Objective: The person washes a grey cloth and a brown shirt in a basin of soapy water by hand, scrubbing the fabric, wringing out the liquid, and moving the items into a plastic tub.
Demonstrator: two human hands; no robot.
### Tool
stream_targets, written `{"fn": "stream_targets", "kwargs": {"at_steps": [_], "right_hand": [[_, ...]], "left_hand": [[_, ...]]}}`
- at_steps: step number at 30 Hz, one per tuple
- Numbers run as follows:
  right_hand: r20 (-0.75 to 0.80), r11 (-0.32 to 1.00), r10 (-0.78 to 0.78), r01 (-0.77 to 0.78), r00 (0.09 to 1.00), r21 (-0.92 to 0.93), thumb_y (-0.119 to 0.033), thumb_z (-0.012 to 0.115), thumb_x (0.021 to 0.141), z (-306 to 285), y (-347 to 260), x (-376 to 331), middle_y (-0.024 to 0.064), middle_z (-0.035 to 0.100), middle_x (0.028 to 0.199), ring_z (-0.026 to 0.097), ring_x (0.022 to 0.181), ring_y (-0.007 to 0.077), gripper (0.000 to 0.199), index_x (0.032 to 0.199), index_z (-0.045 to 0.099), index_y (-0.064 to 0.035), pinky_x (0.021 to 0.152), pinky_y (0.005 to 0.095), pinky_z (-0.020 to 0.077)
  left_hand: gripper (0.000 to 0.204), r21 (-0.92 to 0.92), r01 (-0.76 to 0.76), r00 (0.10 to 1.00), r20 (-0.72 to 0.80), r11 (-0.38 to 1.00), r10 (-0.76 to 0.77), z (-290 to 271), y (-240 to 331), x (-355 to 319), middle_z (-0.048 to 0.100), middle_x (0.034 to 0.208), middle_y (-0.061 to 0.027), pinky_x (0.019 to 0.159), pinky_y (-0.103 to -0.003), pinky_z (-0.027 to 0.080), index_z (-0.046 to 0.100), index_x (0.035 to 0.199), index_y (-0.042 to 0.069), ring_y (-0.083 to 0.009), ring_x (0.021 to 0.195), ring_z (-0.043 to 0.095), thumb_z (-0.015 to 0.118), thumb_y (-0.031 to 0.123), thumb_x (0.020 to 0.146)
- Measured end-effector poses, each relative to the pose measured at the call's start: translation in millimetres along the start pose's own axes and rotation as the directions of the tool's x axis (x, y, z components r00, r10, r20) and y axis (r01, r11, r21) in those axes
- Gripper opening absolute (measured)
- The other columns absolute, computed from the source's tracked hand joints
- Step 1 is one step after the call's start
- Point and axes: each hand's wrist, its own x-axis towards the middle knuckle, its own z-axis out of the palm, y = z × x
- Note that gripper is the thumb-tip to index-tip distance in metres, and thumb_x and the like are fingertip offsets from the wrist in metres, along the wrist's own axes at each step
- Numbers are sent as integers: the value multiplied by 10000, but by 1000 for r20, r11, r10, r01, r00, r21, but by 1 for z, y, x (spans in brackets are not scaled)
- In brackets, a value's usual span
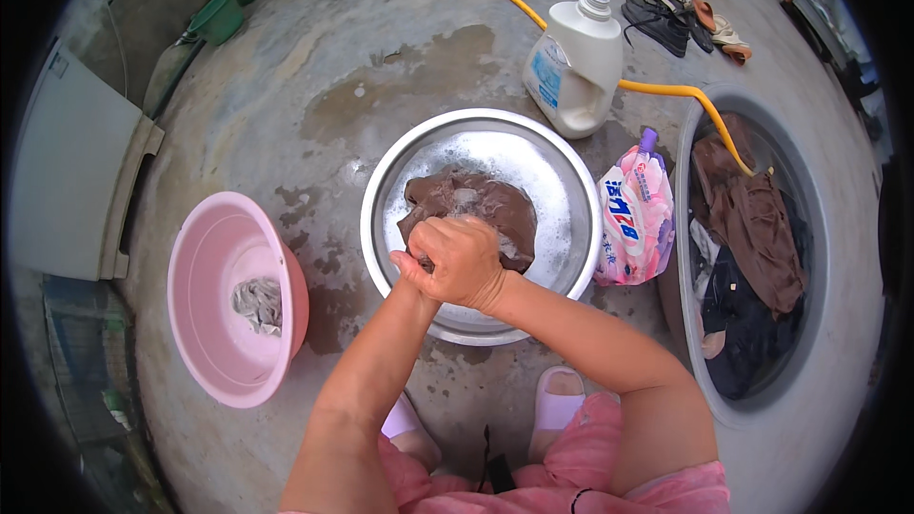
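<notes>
Wet concrete floor [400,67]; steel basin [571,200] of suds at its middle.
Right hand [466,262] over left hand [416,271], fingers of both clenched on brown cloth [476,205] in the basin; pink basin [214,257] left of it.

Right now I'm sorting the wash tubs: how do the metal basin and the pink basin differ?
The metal basin is shiny steel and holds suds and a brown garment, gripped by both hands; the pink basin is plastic and holds only a small grey cloth, untouched. The metal basin looks wider. Both are round and sit on wet concrete.
</notes>
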Motion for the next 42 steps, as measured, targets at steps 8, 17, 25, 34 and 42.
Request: {"fn": "stream_targets", "kwargs": {"at_steps": [8, 17, 25, 34, 42], "right_hand": [[-130, 718, 668, -680, 733, -150, -369, 358, 902, -20, 110, -12, 242, 576, 674, 547, 667, 434, 464, 708, 582, -13, 616, 485, 429], [-68, 437, 853, -637, 518, 635, -350, 562, 859, -49, 124, 7, -12, 349, 506, 321, 528, 93, 468, 549, 465, -12, 510, 264, 324], [231, 691, 660, -699, 715, 184, -347, 688, 753, -44, 128, -12, -19, 359, 466, 327, 476, 88, 490, 470, 413, -56, 456, 275, 297], [385, 577, 815, -554, 433, -600, -572, 714, 607, -35, 132, -49, 155, 129, 1449, 153, 1325, 360, 951, 1386, 258, -273, 1000, 521, 282], [528, 588, 807, -435, 264, -681, -552, 727, 604, -2, 133, -58, 132, 332, 1362, 339, 1240, 332, 903, 1352, 330, -240, 952, 522, 342]], "left_hand": [[289, 67, 87, 971, -227, 994, -70, 50, -5, -13, 574, 1111, -114, 906, -418, 440, 534, 1108, 23, -241, 1028, 554, 457, 184, 881], [410, 285, 201, 965, -224, 937, -138, -5, 24, -17, 527, 1161, -151, 974, -585, 315, 490, 1176, -3, -316, 1161, 436, 614, 63, 791], [402, 143, 167, 932, -347, 975, -108, -30, 3, 1, 466, 1195, -208, 995, -465, 387, 385, 1227, -49, -316, 1104, 487, 425, -71, 828], [602, 125, 328, 775, -603, 936, -191, 5, -21, -2, 319, 1390, -115, 1023, -559, 176, 304, 1347, 83, -299, 1253, 342, 370, 478, 898], [775, 127, 519, 717, -603, 845, -349, 5, -36, 5, 113, 1478, -123, 997, -634, 42, 210, 1410, 136, -360, 1350, 20, 294, 659, 843]]}}
